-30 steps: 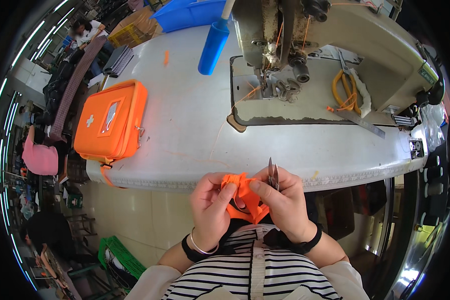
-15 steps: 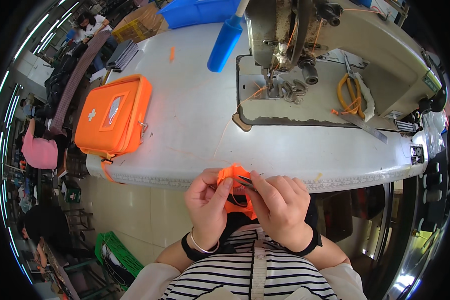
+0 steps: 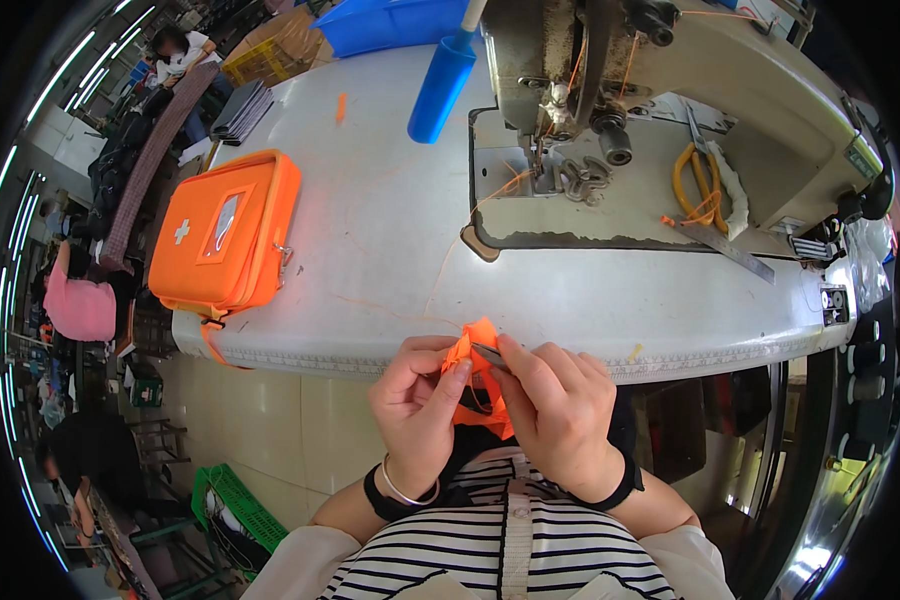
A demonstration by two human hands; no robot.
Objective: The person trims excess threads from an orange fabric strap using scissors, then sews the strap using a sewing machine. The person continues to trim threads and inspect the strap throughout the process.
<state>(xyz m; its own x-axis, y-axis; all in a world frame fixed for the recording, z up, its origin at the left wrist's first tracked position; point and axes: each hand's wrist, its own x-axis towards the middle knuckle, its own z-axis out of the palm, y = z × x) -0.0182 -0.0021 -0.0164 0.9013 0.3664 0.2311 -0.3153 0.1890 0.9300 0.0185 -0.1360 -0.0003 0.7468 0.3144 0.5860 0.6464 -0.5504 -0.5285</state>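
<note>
My left hand [image 3: 415, 410] pinches a bunched piece of orange fabric [image 3: 476, 330] at the front edge of the white table [image 3: 340, 260]. My right hand [image 3: 560, 415] is closed on small metal snips [image 3: 488, 355], whose blades are against the fabric, pointing left toward my left thumb. Part of the fabric hangs between my hands, with a thin loop on it. Behind them stands a sewing machine [image 3: 730, 60] threaded with orange thread.
An orange case with a white cross [image 3: 220, 228] lies left, near a dark folded stack [image 3: 240, 115]. Scissors with yellow handles [image 3: 686, 170] and a steel ruler [image 3: 730, 255] lie right. A blue tray [image 3: 365, 25], blue-handled tool [image 3: 434, 95] and green crate [image 3: 240, 525] are around. Co-workers occupy the far left.
The snips have swung from pointing upward to pointing left into the fabric, with my right hand turned over them. The fabric bunch has risen slightly.
</note>
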